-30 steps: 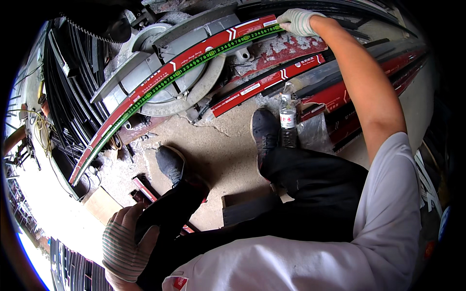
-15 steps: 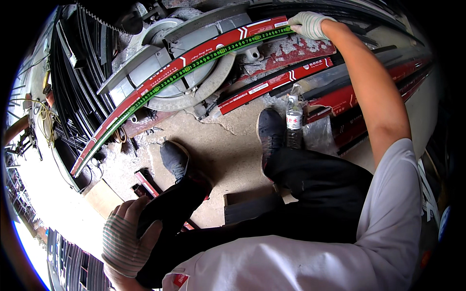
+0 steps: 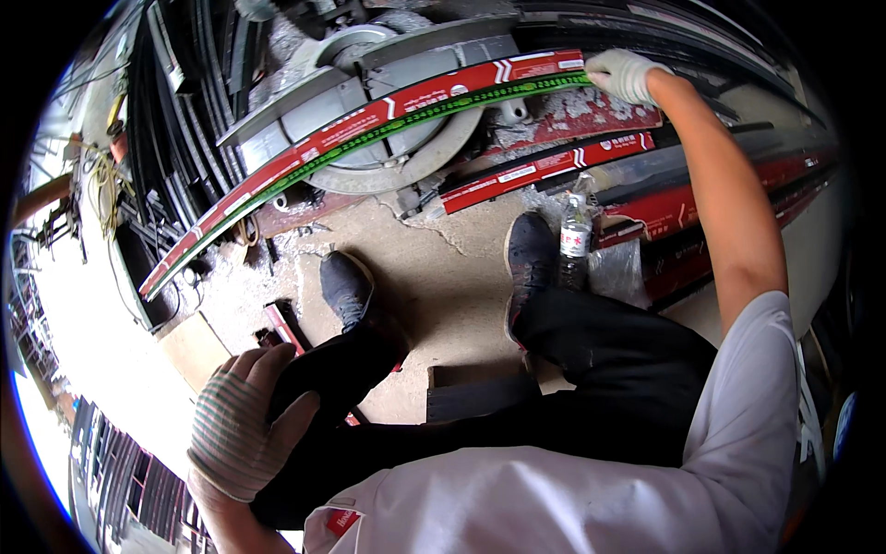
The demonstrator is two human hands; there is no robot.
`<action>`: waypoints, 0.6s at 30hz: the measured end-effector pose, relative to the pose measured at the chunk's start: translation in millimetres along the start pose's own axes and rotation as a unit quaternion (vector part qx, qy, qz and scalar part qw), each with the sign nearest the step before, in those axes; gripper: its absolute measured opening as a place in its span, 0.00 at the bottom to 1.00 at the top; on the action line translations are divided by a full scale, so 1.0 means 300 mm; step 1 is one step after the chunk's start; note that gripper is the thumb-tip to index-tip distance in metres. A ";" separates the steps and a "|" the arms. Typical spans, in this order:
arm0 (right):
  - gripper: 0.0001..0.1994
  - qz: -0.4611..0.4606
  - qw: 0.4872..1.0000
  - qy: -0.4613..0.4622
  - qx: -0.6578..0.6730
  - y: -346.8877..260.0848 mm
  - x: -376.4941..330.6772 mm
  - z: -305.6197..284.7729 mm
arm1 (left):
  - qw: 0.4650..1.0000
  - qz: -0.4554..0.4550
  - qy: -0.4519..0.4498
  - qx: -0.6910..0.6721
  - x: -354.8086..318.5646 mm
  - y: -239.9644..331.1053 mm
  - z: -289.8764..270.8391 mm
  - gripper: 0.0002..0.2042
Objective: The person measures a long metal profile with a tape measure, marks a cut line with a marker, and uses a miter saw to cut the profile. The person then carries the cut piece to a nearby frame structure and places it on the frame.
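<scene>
Across the metal bed of a mitre saw [image 3: 420, 171] lies a long strip [image 3: 365, 120] with red printed film. A green tape measure blade [image 3: 417, 116] with black numbers is stretched along its near edge, bowing down to the left. My right hand [image 3: 628, 78], in a striped knit glove, is closed at the right end of the strip, with the tape blade in its fingers; the fingertips are partly hidden. My left hand [image 3: 242, 420] wears a similar glove with bare fingertips. It rests on my left knee, thumb apart from the fingers, holding nothing.
A water bottle [image 3: 574, 235] stands beside my right shoe [image 3: 532, 249]. Shorter red-filmed strips [image 3: 544, 168] lie nearer than the saw. Dark strips [image 3: 189, 102] are heaped at the far left. A dark box-like piece [image 3: 480, 395] is between my legs; cardboard [image 3: 194, 343] lies left.
The view has shifted, so the saw, strip and tape appear a little farther right. Both hands keep their places, the right at the strip's end and the left on my knee.
</scene>
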State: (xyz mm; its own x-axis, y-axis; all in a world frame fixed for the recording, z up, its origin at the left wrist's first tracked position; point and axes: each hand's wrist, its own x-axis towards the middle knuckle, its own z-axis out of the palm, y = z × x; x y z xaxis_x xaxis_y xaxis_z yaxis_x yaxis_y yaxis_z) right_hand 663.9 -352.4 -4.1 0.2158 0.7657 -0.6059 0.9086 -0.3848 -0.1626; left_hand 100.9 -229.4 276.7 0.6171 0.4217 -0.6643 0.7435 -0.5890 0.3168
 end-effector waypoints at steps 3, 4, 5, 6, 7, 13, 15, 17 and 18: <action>0.13 -0.009 1.000 0.005 -0.004 -0.045 -0.042 -0.020 | 1.000 -0.012 -0.002 -0.015 -0.016 0.013 -0.014 0.23; 0.13 -0.021 1.000 0.004 -0.008 -0.038 -0.043 -0.016 | 1.000 0.005 0.002 -0.013 -0.023 0.008 -0.019 0.23; 0.13 -0.021 1.000 0.002 0.014 -0.032 -0.047 -0.009 | 1.000 0.006 0.001 -0.006 -0.030 0.008 -0.023 0.23; 0.13 -0.019 0.999 -0.001 0.036 -0.021 -0.050 0.003 | 1.000 0.008 0.000 0.000 -0.035 0.007 -0.023 0.22; 0.13 -0.036 0.999 0.016 0.034 -0.010 -0.075 0.008 | 1.000 0.016 0.003 0.004 -0.036 -0.002 -0.020 0.23; 0.12 0.001 0.992 0.002 0.126 -0.061 -0.167 0.016 | 1.000 0.000 0.006 0.017 -0.082 -0.023 -0.028 0.24; 0.13 -0.012 0.992 0.010 0.128 -0.068 -0.194 0.011 | 1.000 -0.011 0.013 0.004 -0.093 -0.021 -0.039 0.24; 0.13 -0.021 0.992 0.015 0.126 -0.098 -0.220 -0.006 | 0.999 -0.009 0.031 -0.015 -0.109 -0.030 -0.040 0.24; 0.13 -0.032 0.992 0.020 0.117 -0.113 -0.230 -0.015 | 0.999 -0.003 0.040 -0.025 -0.118 -0.037 -0.041 0.24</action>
State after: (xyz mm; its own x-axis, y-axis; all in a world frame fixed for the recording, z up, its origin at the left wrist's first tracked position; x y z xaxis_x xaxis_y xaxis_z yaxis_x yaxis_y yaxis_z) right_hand 619.8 -390.1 46.8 0.1789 0.8098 -0.5588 0.8141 -0.4408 -0.3781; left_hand 74.0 -229.2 305.0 0.6299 0.4798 -0.6107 0.7577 -0.5523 0.3476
